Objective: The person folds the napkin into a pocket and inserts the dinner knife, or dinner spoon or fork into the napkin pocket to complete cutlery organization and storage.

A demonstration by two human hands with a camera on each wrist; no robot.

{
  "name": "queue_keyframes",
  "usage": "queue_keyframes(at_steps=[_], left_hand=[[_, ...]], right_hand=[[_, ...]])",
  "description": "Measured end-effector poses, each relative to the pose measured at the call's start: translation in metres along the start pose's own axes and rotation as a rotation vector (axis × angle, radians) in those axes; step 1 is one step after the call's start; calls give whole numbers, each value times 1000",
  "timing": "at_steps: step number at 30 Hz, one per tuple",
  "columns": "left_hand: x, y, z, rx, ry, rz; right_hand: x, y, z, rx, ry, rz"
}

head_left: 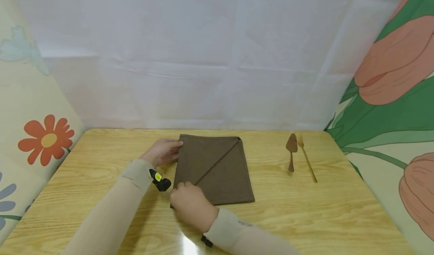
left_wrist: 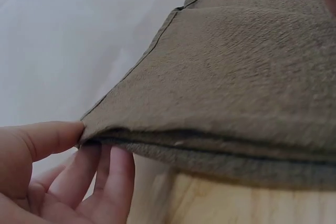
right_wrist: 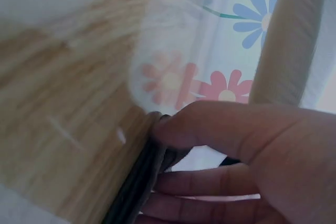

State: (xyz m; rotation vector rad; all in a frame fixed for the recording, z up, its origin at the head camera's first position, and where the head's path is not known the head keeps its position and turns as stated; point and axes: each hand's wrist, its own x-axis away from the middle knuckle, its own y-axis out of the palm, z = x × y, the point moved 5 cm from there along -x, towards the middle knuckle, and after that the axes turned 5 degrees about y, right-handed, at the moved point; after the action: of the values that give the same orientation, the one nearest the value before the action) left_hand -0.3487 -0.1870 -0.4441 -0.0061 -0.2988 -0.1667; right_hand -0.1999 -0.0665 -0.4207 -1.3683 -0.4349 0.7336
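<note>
A brown cloth napkin (head_left: 217,164), folded into a square, lies on the table with a diagonal fold line running across its top. At its left edge, near the far corner, my left hand (head_left: 164,151) pinches the cloth between thumb and fingers; the left wrist view shows the thumb on top and layered edges of the napkin (left_wrist: 226,87). My right hand (head_left: 193,204) grips the near left corner. In the right wrist view, the thumb and fingers of the right hand (right_wrist: 226,145) hold the stacked dark layers of the napkin (right_wrist: 136,182).
Right of the napkin, a small cake server (head_left: 292,144) and a gold fork (head_left: 307,159) lie side by side on the wooden table (head_left: 278,217). A white sheet (head_left: 203,59) hangs behind the table. Flower-patterned walls (head_left: 407,142) flank both sides.
</note>
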Motion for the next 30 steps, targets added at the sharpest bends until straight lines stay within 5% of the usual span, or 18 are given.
queue_keyframes(at_steps=[14,21,27,30], left_hand=[[-1,-1,1,38,-5,41],[1,-2,3,-13,-4,28],[1,-3,2,8,-6,26],[1,-5,0,-7,-14,15]], right_hand=[[-14,-1,-8,15,177,-88],[-17,1,-10,89,186,-74],[-12,1,-4,50,175,-30],[-9,1,4,-53,179,-8]])
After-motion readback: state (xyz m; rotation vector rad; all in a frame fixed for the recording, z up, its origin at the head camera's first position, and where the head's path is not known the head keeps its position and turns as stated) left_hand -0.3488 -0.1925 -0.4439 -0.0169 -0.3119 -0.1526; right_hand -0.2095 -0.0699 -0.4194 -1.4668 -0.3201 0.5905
